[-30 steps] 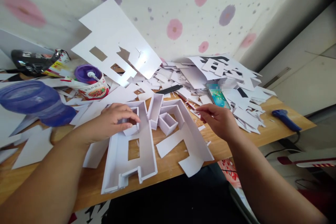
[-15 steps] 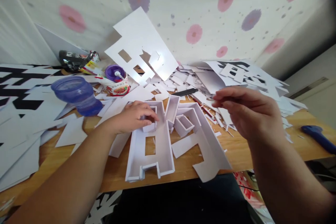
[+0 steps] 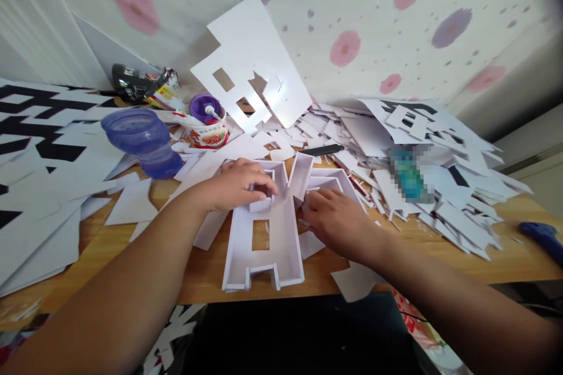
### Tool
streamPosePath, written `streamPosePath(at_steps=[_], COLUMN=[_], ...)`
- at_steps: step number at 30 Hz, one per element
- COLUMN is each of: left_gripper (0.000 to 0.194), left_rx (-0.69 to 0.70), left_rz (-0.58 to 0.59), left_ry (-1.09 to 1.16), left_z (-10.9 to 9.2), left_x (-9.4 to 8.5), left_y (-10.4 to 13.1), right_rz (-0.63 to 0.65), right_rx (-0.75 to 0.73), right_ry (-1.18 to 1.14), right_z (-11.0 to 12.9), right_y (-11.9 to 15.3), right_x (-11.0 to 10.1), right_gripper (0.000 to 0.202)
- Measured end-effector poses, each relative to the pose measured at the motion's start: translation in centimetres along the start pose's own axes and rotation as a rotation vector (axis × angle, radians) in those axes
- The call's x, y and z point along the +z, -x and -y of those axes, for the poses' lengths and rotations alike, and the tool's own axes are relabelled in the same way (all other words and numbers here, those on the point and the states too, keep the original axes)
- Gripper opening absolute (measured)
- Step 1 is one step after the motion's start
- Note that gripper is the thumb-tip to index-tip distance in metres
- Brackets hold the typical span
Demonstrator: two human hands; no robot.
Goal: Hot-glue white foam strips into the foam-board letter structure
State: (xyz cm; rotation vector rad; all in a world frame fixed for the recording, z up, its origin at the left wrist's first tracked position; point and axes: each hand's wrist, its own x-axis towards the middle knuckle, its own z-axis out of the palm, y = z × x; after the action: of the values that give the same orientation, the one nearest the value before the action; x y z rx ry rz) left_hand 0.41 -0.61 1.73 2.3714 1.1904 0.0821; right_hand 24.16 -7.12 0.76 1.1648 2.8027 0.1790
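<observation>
On the table lies a white foam-board house model with upright walls and a rectangular opening cut in its floor. My left hand rests over its left wall, the fingers curled around a small inner box. Against its right side stands a narrow upright white piece. My right hand is closed over the right-hand section, where the small white box stood. That box is mostly covered by the hand, and the fingertips are hidden. Part of a flat floor piece shows below my right wrist.
White board scraps pile up behind the model, with a black cutter among them. A blue translucent container and a paper tub stand at left. A cut-out sheet leans behind. A blue tool lies far right.
My right hand has come down and left from above the table onto the right section of the model. My left hand stays on the inner box. The view has shifted slightly.
</observation>
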Motion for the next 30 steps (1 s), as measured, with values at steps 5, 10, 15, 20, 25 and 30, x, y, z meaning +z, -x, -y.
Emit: streamPosePath(at_steps=[5, 10, 15, 20, 25, 30], left_gripper=[0.026, 0.028, 0.026, 0.025, 0.026, 0.026], left_rx=[-0.027, 0.016, 0.050, 0.020, 0.042, 0.041], left_rz=[0.004, -0.004, -0.009, 0.000, -0.019, -0.019], left_ry=[0.020, 0.041, 0.019, 0.020, 0.051, 0.086], left_z=[-0.1, 0.3, 0.4, 0.2, 0.4, 0.7], left_x=[0.0, 0.2, 0.2, 0.1, 0.3, 0.5], left_y=[0.2, 0.3, 0.2, 0.4, 0.4, 0.3], right_rz=[-0.036, -0.144, -0.292, -0.253, -0.210, -0.219], right_rx=[0.017, -0.019, 0.052, 0.042, -0.040, -0.083], right_ry=[0.050, -0.342, -0.659, -0.350, -0.237, -0.180], right_z=[0.9, -0.7, -1.5, 0.2, 0.3, 0.6], right_y=[-0.1, 0.6, -0.2, -3.2, -4.4, -4.4], right_x=[1.0, -0.5, -2.1, -1.9, -1.5, -1.1], right_gripper=[0.016, 0.009, 0.007, 0.015, 0.013, 0.015])
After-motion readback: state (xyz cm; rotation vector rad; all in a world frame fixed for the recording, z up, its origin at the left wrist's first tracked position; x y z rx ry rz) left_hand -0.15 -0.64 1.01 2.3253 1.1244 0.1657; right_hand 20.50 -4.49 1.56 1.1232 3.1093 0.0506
